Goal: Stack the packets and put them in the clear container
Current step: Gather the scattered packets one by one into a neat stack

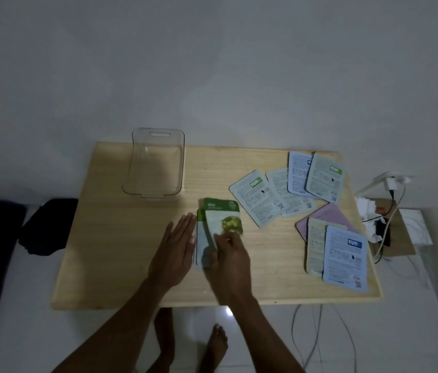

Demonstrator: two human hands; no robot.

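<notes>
A green-and-white packet (222, 220) lies tilted on top of another packet (201, 238) near the middle of the wooden table (110, 238). My right hand (230, 261) grips the lower end of the top green packet. Just left of this small pile, my left hand (176, 250) is flat with its fingers straight and holds nothing. The clear container (156, 162) stands empty at the table's back left. Several more packets lie face down on the right: pale ones (257, 197), a blue one (345, 261) and a pink one (331, 215).
A power strip with plugs (390, 181), cables and crumpled white paper (366, 211) lie off the table's right edge. A dark bundle (48, 227) sits on the floor at the left. My bare feet (212, 348) show under the front edge. A white wall stands behind.
</notes>
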